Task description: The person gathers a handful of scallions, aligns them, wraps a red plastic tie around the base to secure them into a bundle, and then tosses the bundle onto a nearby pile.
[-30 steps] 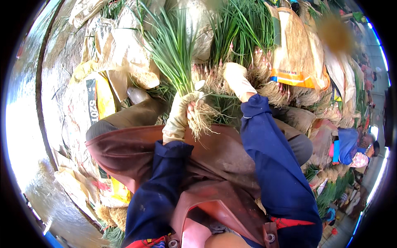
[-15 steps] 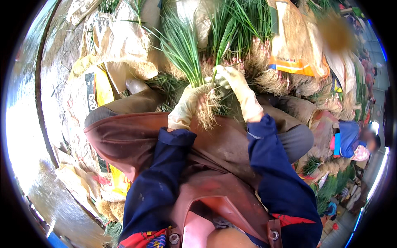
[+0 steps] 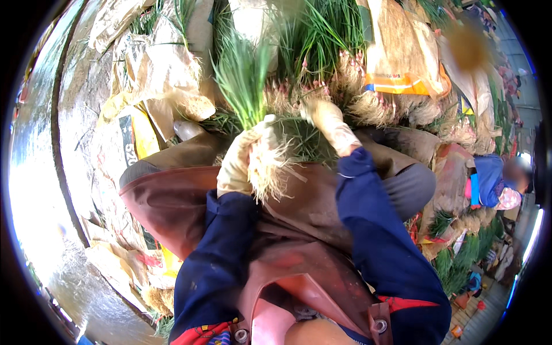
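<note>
My gloved left hand [image 3: 244, 155] is closed around a bunch of green onions [image 3: 244, 80], just above the lap. The leaves stand up and away from me, and the pale, stringy roots [image 3: 270, 167] hang out below the fist. To the right, my gloved right hand [image 3: 328, 119] is apart from the bunch, over the litter of loose leaves. Its fingers are curled together and blurred; what they pinch, if anything, cannot be made out. More green onions [image 3: 322, 40] lie in a row beyond both hands, pinkish bulbs and roots toward me.
A brown apron [image 3: 178, 201] covers my crossed legs. Woven sacks [image 3: 402, 52] cover onions at the far right, and others [image 3: 167, 69] lie at the far left. Cut leaves [image 3: 305, 138] litter the ground before me. Another person [image 3: 489, 181] sits at the right edge.
My left hand has moved left and slightly nearer with the bunch, turning the roots toward me. The right hand has drawn away from the bunch, and a gap now separates the hands.
</note>
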{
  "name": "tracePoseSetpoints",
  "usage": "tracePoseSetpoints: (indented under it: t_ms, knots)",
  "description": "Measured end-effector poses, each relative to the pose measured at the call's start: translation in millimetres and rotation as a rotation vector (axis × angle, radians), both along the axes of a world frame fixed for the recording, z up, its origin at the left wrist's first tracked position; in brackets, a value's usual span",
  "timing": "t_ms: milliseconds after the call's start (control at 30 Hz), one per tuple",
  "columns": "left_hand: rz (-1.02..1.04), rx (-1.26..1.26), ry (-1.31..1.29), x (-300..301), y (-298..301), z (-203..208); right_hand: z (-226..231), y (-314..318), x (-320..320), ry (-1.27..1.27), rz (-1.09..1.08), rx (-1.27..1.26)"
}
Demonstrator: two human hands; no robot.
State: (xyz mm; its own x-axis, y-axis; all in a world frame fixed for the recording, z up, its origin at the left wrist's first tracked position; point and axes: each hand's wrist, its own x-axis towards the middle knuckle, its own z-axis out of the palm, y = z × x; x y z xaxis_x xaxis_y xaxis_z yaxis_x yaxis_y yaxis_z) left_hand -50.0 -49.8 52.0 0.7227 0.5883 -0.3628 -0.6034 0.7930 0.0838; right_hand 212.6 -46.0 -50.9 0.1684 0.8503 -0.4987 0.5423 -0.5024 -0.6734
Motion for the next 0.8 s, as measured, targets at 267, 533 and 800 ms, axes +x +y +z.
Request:
tracePoseSetpoints:
  t_ms: [267,533,800]
  knots:
    - [0.074,-0.047,0.298,-9.0,12.0,-22.6,65.2,56.6,-58.7,-0.68,0.713,0.231]
    - [0.058,0.127,0.405,-4.7,25.8,-41.2,44.8,48.7,60.5,-1.055,0.721,-0.058]
    - [0.009,0.092,0.471,2.5,27.5,-42.6,61.8,82.7,-0.5,-0.884,0.386,0.163]
